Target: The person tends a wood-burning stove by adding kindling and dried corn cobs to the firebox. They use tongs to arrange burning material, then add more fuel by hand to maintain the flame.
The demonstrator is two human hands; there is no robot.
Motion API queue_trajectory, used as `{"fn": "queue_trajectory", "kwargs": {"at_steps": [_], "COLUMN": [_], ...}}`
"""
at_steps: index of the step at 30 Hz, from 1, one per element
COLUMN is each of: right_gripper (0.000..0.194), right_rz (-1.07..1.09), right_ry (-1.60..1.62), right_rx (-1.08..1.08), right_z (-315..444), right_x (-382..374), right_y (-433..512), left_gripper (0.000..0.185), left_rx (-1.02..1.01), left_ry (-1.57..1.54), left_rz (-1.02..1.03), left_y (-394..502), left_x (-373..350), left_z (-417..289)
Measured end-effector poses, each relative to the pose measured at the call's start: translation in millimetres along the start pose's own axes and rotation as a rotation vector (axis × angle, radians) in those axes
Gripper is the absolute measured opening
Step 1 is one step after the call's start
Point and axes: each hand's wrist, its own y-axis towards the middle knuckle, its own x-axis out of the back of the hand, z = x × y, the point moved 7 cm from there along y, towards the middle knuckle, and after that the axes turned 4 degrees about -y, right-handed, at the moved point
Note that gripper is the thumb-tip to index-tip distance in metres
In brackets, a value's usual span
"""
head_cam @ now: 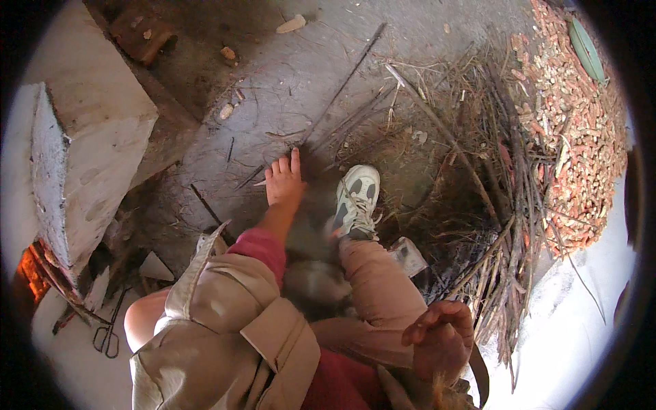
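My left hand (283, 180) reaches down over the floor with its fingers apart and nothing visible in it. Its index fingertip is close to the lower end of a long thin stick (346, 79); whether they touch is unclear. A small pale sliver (260, 183) shows beside the little-finger side of this hand. My right hand (443, 341) is raised near my knee, its fingers loosely curled around no visible object. Beyond it lies a bundle of thin sticks (517, 205) on the floor. My sneaker (357, 200) rests between the left hand and the brushwood.
Shelled corn cobs (579, 148) are heaped at the right, bearing a green leaf (587, 50). A pale masonry block (102, 148) stands at the left, above glowing fire (32, 277) and metal tongs (106, 341). Crumpled packaging (408, 256) lies by my leg.
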Motion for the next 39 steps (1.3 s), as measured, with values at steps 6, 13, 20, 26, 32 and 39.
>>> {"fn": "queue_trajectory", "kwargs": {"at_steps": [6,13,20,26,32,39], "right_gripper": [0.025,0.022,0.023,0.023,0.022,0.013], "right_rz": [-0.022,0.008,-0.024,0.081,0.318,0.492], "right_ry": [0.044,0.015,0.045,0.060,0.016,-0.138], "right_rx": [-0.033,-0.045,-0.069,-0.037,0.153,0.285], "right_z": [-1.8,-4.2,-7.6,-6.0,6.5,-6.8], "right_x": [3.3,1.6,-2.4,-16.3,-43.7,-86.7], "right_y": [-3.6,-2.1,-2.3,-7.5,-24.1,-33.6], "left_gripper": [0.084,0.073,0.030,0.037,0.027,0.026], "left_rx": [-0.029,-0.057,-0.088,-0.120,-0.299,-0.268], "left_ry": [-0.029,0.042,0.035,-0.112,-0.366,-0.378], "left_rz": [-0.067,-0.083,-0.088,0.071,-0.234,-0.535], "left_y": [-0.6,3.8,14.2,11.1,-56.3,-207.3], "left_x": [6.5,-2.6,-15.4,0.8,114.7,280.5], "left_z": [-7.8,-7.4,0.3,11.3,-7.9,31.4]}}
